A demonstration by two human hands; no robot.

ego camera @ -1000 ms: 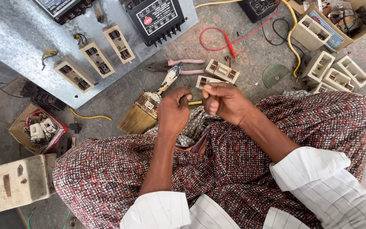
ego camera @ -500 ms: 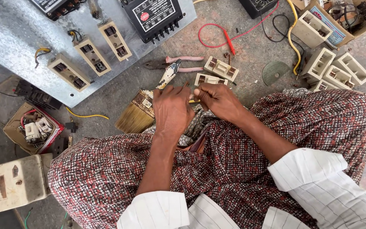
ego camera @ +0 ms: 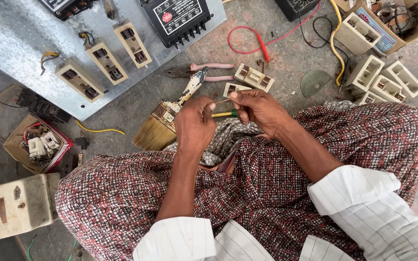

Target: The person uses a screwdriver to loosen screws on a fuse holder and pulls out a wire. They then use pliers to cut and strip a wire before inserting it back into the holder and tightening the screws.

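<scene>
A seated person is holding a thin wire taut between both hands above a patterned lap, over a concrete floor strewn with electrical parts.

Taking the paintbrush [ego camera: 168,115] as landmark and going left to right: far to its left an open carton of small switch parts [ego camera: 36,144] is sitting on the floor [ego camera: 122,108], and above-left a grey metal panel [ego camera: 10,43] is lying with beige fuse holders [ego camera: 106,61] on it. Just right of the bristles, the left hand [ego camera: 194,123] is pinching one end of the thin wire [ego camera: 222,102], its grip closed on it. Further right, the right hand [ego camera: 260,110] is pinching the other end, grip also closed, with a yellow-green screwdriver [ego camera: 223,114] lying under the hands. Pink-handled pliers [ego camera: 204,71] are lying above the brush handle; far right, empty beige housings [ego camera: 383,79] are clustering.
</scene>
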